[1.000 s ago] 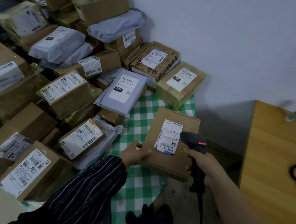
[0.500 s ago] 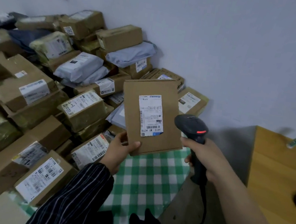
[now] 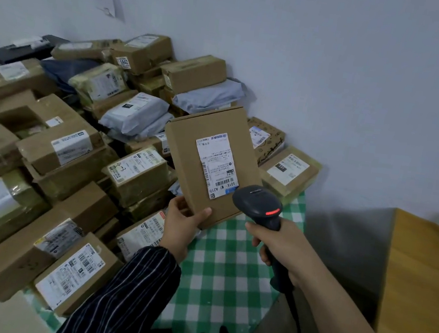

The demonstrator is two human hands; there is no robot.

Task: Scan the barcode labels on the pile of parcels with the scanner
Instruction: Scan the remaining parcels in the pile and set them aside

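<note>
1. Head view: a flat parcel [image 3: 209, 147] is being held up over the bench [image 3: 224, 275], in front of the pile of parcels [image 3: 71, 158]. Its lower edge is being pinched by the left hand [image 3: 184, 223].
2. The scanner [image 3: 259, 203] is being gripped by its handle in the right hand [image 3: 277, 246].
3. Judged best: the label [image 3: 217, 166] is being kept steady and square to the scanner head, barcodes uncovered.
4. Against half a second back, the parcel is being held more tilted, and its lower right corner is being overlapped by the scanner head.

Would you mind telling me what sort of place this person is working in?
Probably a small parcel depot or pickup room: labelled cardboard parcels and grey mailer bags piled against the wall, a corded barcode scanner in the right hand, and a flat box held up by the left hand.
</note>
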